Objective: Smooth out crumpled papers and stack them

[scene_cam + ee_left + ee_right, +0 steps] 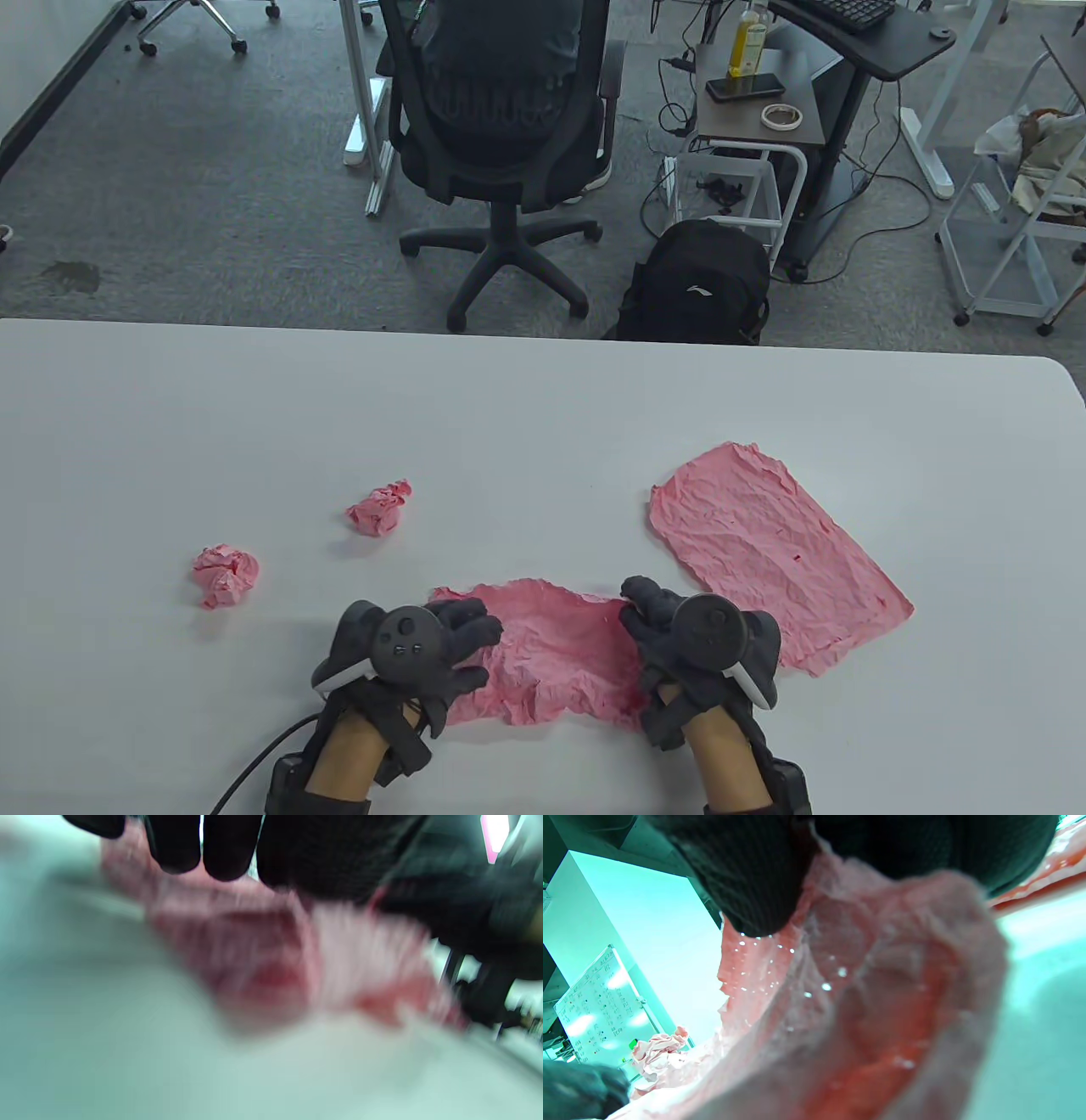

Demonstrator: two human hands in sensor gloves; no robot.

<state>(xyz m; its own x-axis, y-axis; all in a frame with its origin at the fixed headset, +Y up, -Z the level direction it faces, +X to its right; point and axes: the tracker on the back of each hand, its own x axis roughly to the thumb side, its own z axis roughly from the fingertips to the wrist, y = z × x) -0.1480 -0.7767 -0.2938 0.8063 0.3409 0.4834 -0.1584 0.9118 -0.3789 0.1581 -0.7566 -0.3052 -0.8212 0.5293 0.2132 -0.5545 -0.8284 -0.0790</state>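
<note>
Roughly halfway, by the look of it: one flattened sheet (776, 552) lies on the table (543, 399) to your right, wrinkled but spread. A second sheet (560, 654) sits between your hands, opened out yet puckered along its near edge. Your left hand (416, 649) rests on its left side with fingers spread fairly flat. Your right hand (700, 649) seems to pinch the sheet's right edge, lifting it; the right wrist view shows paper bunched against the glove, though close and blurred. Two crumpled balls, one nearer (225, 576), one farther (379, 507), wait untouched to your left. No stacking yet.
</note>
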